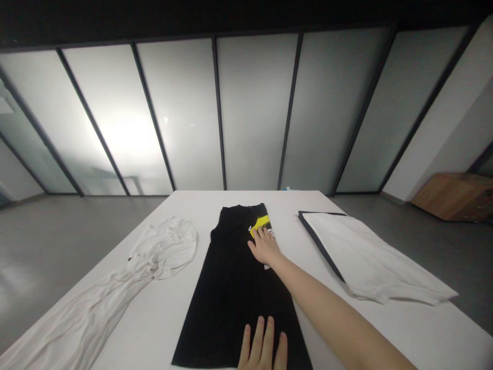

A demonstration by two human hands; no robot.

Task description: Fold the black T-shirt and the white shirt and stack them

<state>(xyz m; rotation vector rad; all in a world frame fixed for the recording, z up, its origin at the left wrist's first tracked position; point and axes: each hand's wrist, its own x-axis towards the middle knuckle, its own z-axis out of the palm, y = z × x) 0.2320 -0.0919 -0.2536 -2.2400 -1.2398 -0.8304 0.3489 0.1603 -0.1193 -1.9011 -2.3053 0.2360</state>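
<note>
A black T-shirt (231, 288), folded into a long narrow shape, lies on the white table (165, 318) in front of me. A yellow, black and white print (261, 222) shows near its far right edge. My right hand (265, 247) rests open on the shirt by this print, its fingertips partly covering it. Close to the near hem, my left hand (264, 347) lies flat on the black cloth with fingers stretched out. Only the fingers and part of the back of that hand are in view. Neither hand grips the fabric.
On the left, a crumpled white garment (162, 252) trails toward the near edge. To the right lies a flat white garment (377, 257) over a dark one (321, 244). Frosted glass panels (256, 113) stand behind the table, and a wooden box (454, 195) sits at far right.
</note>
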